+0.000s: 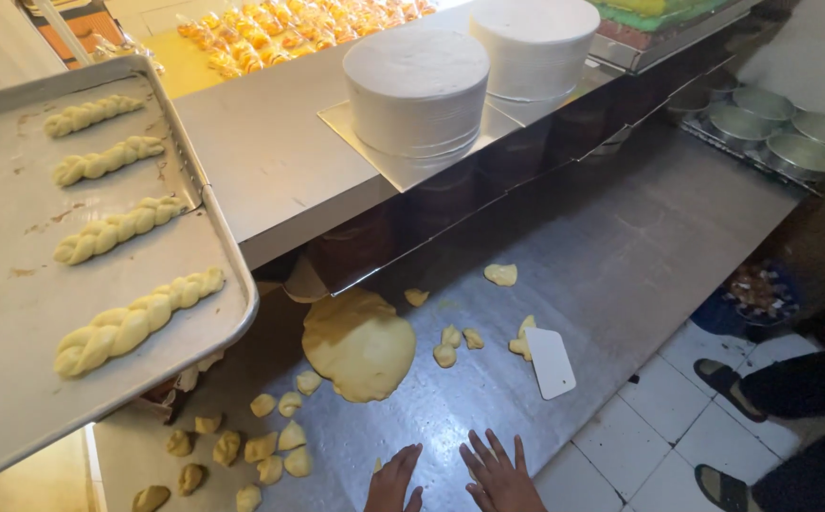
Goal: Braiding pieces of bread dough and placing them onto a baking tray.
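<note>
Both hands lie at the near edge of the steel worktop [621, 256]: the left hand [393, 482] flat with fingers together, the right hand [499, 474] flat with fingers spread, palms down on the metal, each released and grasping nothing. Whether a small dough piece lies under them cannot be told. Just beyond the hands, toward the worktop's middle, rests a large flattened disc of yellow dough [359, 343]. Cut dough pieces [270, 446] are scattered along the near left edge, and a few more dough scraps [460, 343] lie to the right of the disc, next to a white plastic scraper [552, 362] near the worktop's right edge. A metal baking tray [14, 313] juts over the left side, carrying braided dough twists [137, 322] in a row. On the raised steel shelf [261, 161] behind stand two white cylindrical stacks [417, 90], each on a square silvery board. At the shelf's far edge lie clear-wrapped packages of yellow baked goods [280, 28]. Round empty cake tins [782, 133] sit at the far right corner.
</note>
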